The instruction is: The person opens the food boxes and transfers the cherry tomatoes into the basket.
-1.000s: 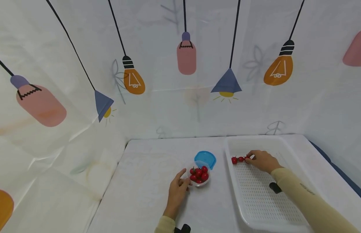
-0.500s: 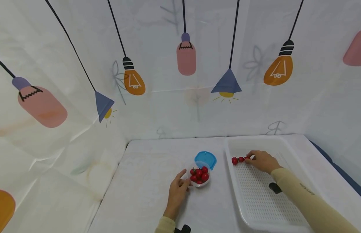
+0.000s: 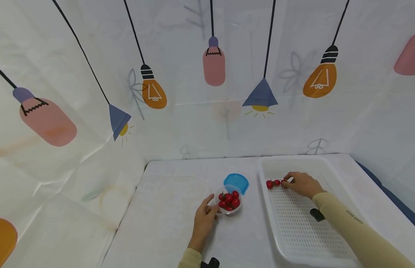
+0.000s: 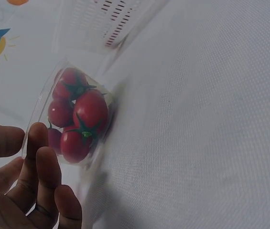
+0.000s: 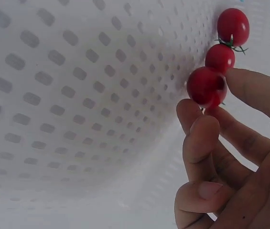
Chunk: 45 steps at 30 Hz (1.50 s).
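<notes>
In the head view, a clear container [image 3: 231, 213] filled with red cherry tomatoes [image 3: 228, 199] is set on the white tabletop [image 3: 167, 208], with a blue lid [image 3: 236, 182] lying just behind it. Its near-left side is touched by the left hand [image 3: 202, 225], whose fingers are relaxed. To the right stands a white perforated tray [image 3: 301, 234], in which a short row of tomatoes [image 3: 277, 182] is laid near the far left corner; the row's right end is pinched by the right hand [image 3: 302, 185]. Lamps are printed on the white wall sheet [image 3: 194, 126] behind.

In the left wrist view, the container's rim is met by the thumb and fingertips, the fingers being loosely bent.

In the right wrist view, the end tomato [image 5: 206, 87] is gripped between thumb and fingers, with two others lined up beyond it.
</notes>
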Motion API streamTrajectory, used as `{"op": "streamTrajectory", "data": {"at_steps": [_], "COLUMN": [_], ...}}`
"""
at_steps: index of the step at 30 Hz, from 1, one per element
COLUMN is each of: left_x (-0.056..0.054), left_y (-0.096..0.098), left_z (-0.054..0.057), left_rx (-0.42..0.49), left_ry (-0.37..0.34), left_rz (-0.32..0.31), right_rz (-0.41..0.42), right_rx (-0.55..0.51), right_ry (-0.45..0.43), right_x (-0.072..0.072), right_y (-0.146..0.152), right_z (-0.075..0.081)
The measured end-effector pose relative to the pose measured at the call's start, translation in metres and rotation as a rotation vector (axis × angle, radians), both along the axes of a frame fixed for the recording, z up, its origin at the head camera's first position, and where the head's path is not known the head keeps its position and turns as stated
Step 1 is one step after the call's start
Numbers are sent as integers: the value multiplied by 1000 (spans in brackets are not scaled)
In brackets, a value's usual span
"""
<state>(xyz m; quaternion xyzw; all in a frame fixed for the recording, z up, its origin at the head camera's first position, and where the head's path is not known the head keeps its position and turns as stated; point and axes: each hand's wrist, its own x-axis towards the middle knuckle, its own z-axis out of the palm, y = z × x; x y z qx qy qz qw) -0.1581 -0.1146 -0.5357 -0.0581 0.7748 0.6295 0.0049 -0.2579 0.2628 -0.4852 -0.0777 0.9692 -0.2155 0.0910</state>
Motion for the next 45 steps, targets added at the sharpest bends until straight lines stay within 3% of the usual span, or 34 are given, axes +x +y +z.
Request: {"op": "streamTrajectory", "data": {"at_steps": [5,11,18,26,34,45], "left_x": [-1,0,-1,0,-1,0], "left_y": [-1,-1,-1,-1,-2,-2], "left_z": [1,2,2,3,3,1], "left_rx": [-9,-7,-19,-21,-12,9], "left_ry": [2,-3,7,13,0,-9], "left_rz": [1,-2,-7,-16,-19,-18], "right_rz": [2,-6,-36,-11,-2,33], "right_rx": [-21,-39,-78,-125,-142,-156], "right_ry": [23,111,282,339,390,393], "right_x": [1,4,6,11,14,21], "right_y": [-3,-12,-35,-68,-84,-112], "right_z": [8,23,44,66,73,72]}}
